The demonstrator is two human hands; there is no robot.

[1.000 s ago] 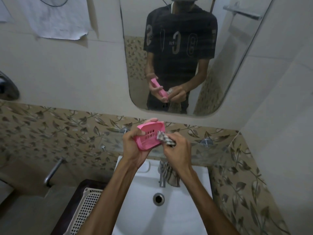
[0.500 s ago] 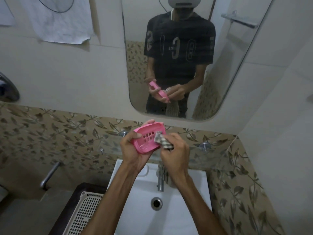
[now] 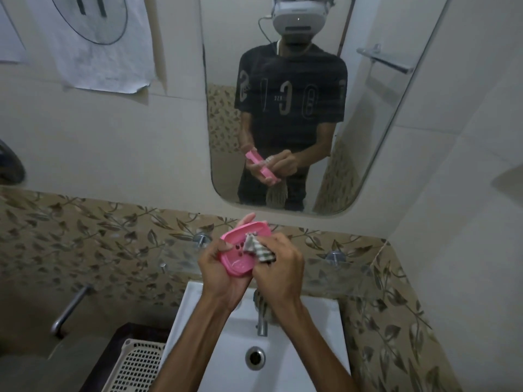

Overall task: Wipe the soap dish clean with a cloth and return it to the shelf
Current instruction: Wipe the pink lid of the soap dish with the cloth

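Note:
My left hand grips a pink soap dish from beneath, tilted with its slotted inside facing me, above the back of the basin. My right hand holds a striped grey cloth bunched in its fingers and presses it into the dish's right half. The rest of the cloth hangs down behind my right wrist. A glass shelf runs along the leaf-patterned wall just behind my hands.
A white basin with a chrome tap and drain lies below. A white perforated basket sits at lower left beside a wall tap. A mirror hangs above, a wall on the right.
The dish has turned flatter so its inside faces me more. The cloth has shifted further into the dish, and my view has tilted upward.

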